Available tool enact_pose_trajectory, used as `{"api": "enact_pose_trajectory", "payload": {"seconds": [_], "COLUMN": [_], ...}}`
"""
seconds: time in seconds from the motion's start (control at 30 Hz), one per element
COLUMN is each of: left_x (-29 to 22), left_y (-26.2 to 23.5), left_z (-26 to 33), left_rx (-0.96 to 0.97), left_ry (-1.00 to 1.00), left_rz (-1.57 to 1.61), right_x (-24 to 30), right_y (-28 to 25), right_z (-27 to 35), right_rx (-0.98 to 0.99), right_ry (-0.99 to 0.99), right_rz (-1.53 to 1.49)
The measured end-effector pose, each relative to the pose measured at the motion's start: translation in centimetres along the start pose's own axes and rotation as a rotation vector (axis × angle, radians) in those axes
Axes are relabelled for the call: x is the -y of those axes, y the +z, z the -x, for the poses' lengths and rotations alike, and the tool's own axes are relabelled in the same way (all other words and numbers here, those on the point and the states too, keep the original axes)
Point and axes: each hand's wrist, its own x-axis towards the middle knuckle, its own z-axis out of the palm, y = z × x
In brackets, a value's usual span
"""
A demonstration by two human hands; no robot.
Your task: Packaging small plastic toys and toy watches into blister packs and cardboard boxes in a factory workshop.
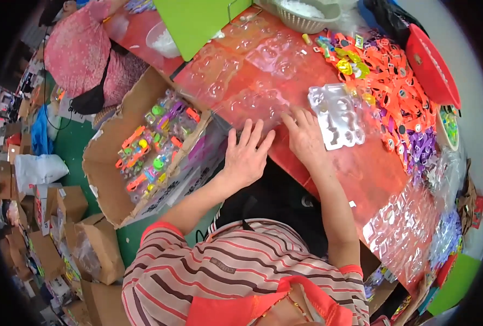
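My left hand (247, 155) has its fingers spread, the fingertips at the near edge of a clear plastic blister tray (252, 106) on the red table. My right hand (306, 138) reaches to the same tray's right end, its fingers stretched and slightly bent; nothing shows between them. Several more clear blister trays (211, 68) lie in rows beyond it. Just right of my right hand is a silver moulded tray (336, 117) with shaped hollows. Left of my left hand, an open cardboard box (103, 157) holds clear packs of bright small toys (157, 144).
Orange plastic pieces (399, 81) are heaped at the right, with purple ones (422, 146) nearer. A red basin (431, 65) and a grey basket (309, 19) stand behind. Stacked clear trays (402, 223) cover the near right. A green panel (195, 24) and a person in pink (81, 49) are at the far left.
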Motion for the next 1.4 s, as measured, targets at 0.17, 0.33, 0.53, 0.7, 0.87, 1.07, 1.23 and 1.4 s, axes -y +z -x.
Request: {"api": "enact_pose_trajectory", "payload": {"seconds": [0.17,0.33,0.53,0.7,0.87,1.07,1.23,1.4], "left_x": [0.6,0.4,-2.6,-5.5,-6.7,-9.1,-11.2,-11.6], "left_y": [-0.1,0.5,1.0,4.4,5.4,2.8,1.4,0.1], "left_z": [-1.4,-3.5,-4.8,-8.1,-10.0,-9.9,-9.4,-9.0], "left_rx": [0.008,-0.009,0.064,0.148,0.225,0.037,0.150,0.186], "left_ry": [-0.061,-0.102,-0.242,-0.807,-0.534,-0.404,-0.313,-0.206], "left_rz": [-0.076,-0.087,0.977,2.129,2.287,1.970,1.924,1.866], "right_x": [-0.2,-2.0,-1.6,-1.5,-0.2,-0.1,-0.7,-0.9], "right_y": [-3.6,-3.3,-3.7,-3.5,-4.7,-9.5,-11.1,-12.3], "right_z": [0.9,5.3,6.0,6.0,7.2,7.9,6.1,6.2], "right_rx": [-0.130,-0.024,-0.081,-0.034,-0.166,-0.275,-0.323,-0.243], "right_ry": [0.242,0.573,0.473,0.478,0.462,0.544,0.596,0.667], "right_rz": [0.095,0.253,0.249,0.272,-0.071,-0.537,-0.613,-0.823]}}
